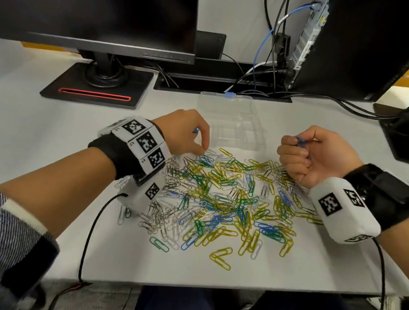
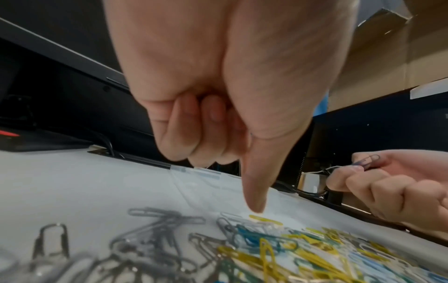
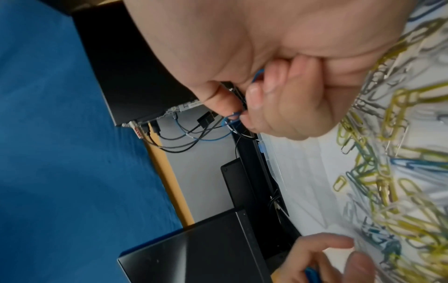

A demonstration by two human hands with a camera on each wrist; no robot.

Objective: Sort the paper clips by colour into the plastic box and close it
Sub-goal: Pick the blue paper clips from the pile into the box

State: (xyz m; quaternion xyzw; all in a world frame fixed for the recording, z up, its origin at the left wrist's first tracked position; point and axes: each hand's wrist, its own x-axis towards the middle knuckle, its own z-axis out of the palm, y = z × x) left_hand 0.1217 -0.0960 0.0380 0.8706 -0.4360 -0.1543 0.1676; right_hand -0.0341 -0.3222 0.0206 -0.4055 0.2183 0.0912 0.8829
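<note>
A heap of loose paper clips (image 1: 221, 201) in yellow, blue, green, white and silver covers the middle of the white desk. Behind it lies the clear plastic box (image 1: 257, 135), open, with a blue latch. My left hand (image 1: 196, 141) hovers over the heap's far left edge with its thumb (image 2: 254, 191) pointing down at the desk beside a yellow clip (image 2: 264, 219). Its other fingers are curled, with a blue clip (image 1: 195, 130) showing among them. My right hand (image 1: 296, 148) is a raised fist to the right of the box and pinches blue paper clips (image 1: 299, 141).
A monitor on its black stand (image 1: 92, 89) is at the back left. A cable slot with many cables (image 1: 255, 84) runs behind the box, and a black computer case (image 1: 359, 44) stands at the back right. The desk's near edge (image 1: 211, 284) lies below the heap.
</note>
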